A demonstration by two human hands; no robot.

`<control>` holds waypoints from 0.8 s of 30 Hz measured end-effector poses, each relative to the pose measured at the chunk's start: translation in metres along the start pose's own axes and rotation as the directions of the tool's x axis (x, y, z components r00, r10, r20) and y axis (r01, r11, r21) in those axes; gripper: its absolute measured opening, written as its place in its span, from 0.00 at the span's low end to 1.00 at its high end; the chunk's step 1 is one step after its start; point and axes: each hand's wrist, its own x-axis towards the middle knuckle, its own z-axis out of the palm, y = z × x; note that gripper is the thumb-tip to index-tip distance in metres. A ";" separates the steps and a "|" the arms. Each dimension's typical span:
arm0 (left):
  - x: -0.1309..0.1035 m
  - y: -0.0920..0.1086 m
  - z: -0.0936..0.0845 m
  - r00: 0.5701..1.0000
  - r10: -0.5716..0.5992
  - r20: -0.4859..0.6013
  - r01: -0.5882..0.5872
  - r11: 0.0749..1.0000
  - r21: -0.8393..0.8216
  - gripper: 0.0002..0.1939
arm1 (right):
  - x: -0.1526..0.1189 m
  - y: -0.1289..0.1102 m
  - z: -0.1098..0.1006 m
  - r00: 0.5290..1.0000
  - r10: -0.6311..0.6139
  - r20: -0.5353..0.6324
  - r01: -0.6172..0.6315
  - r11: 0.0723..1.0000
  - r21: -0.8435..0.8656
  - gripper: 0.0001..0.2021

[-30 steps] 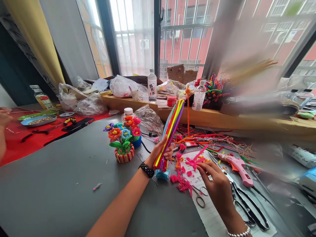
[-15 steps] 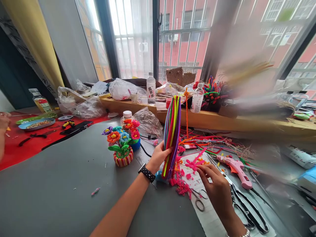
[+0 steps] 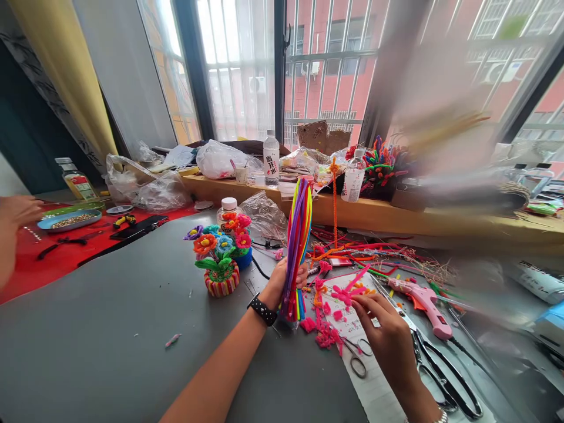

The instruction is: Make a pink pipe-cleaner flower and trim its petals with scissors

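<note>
A person's left hand [image 3: 277, 283] grips an upright bundle of multicolored pipe cleaners [image 3: 299, 220] above a gray table [image 3: 132, 358], while the right hand [image 3: 388, 326] pinches a pink piece [image 3: 342, 292] between thumb and fingertips over a written sheet [image 3: 374, 388]. Pink scraps [image 3: 328, 336] and small scissors [image 3: 351, 351] lie between the hands; large shears [image 3: 415, 336] and a pink glue gun [image 3: 423, 299] rest beside the right. Left of the bundle, fuzzy flowers bloom from a striped pot [image 3: 221, 282], near a blue one [image 3: 244, 259]. At far left, a co-worker's hand [image 3: 20, 210] hovers near a bead-filled blue dish [image 3: 44, 225] on red cloth [image 3: 26, 270].
</note>
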 end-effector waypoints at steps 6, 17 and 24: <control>-0.006 0.003 0.005 0.974 -0.096 0.204 0.117 0.988 -0.096 0.22 | 0.000 0.001 0.001 1.000 0.005 0.008 -0.005 1.000 0.017 0.11; -0.006 -0.006 0.006 0.993 0.089 -0.071 -0.082 0.993 0.088 0.16 | 0.001 -0.001 0.000 1.000 0.004 0.013 -0.004 1.000 0.016 0.12; -0.007 0.002 0.006 1.000 0.009 -0.025 -0.009 1.000 -0.025 0.23 | 0.002 -0.003 -0.001 1.000 -0.015 0.009 0.015 1.000 0.001 0.12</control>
